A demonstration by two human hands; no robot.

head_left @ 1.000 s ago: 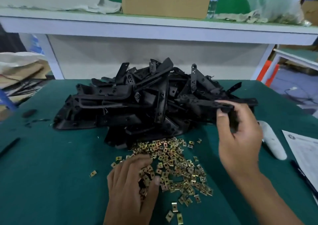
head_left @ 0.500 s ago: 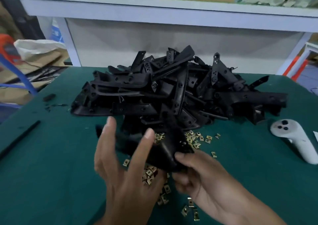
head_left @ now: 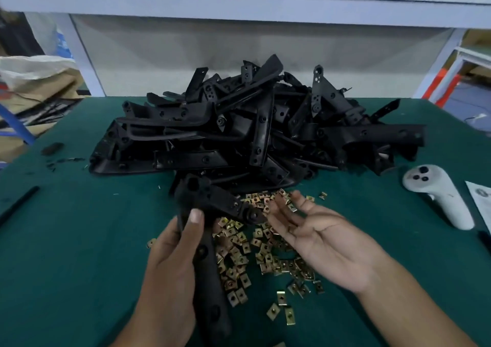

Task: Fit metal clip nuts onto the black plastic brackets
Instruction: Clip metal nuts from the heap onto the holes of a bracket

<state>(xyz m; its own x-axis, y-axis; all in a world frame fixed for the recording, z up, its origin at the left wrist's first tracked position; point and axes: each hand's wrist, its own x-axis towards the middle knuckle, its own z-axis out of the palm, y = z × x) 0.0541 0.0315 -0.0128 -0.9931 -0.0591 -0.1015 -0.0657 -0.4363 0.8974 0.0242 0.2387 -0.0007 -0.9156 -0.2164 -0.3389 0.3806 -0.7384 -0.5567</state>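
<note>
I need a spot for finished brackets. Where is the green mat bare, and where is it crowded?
Bare green mat lies left of the left hand, between the black rod and the clip nuts. A narrower patch lies between the right hand and the white controller. The centre is crowded: bracket pile behind, nuts in front.

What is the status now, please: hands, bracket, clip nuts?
Left hand grips one black bracket. Right hand open, palm up, above the clip nuts. No nut fitted yet. Nothing blocking.
</note>
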